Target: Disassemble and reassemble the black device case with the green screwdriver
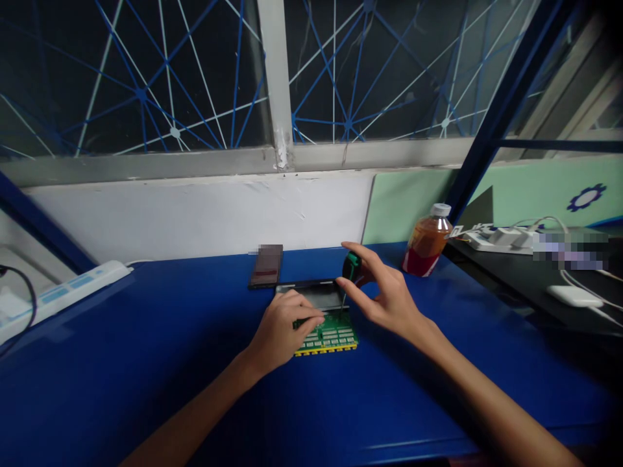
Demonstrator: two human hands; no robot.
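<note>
A green circuit board [335,333] with rows of pale parts and a yellow strip along its near edge lies on the blue table [195,324]. My left hand [282,329] rests over the board's left side, thumb and fingertips pinched together; what is between them, if anything, I cannot make out. Between the thumb and fingers of my right hand [387,292] is a screwdriver [351,267] with a green and black handle. It stands nearly upright, its thin shaft reaching down to the board's far right part. Directly behind the board sits a dark, shallow, tray-like case [318,296], partly covered by my left hand.
A dark phone [266,267] lies behind the case. To the right stands a bottle [428,240] of reddish drink with a white cap. White power strips [82,292] and cables lie at the left and far right. A white wall panel [219,220] and windows close off the back.
</note>
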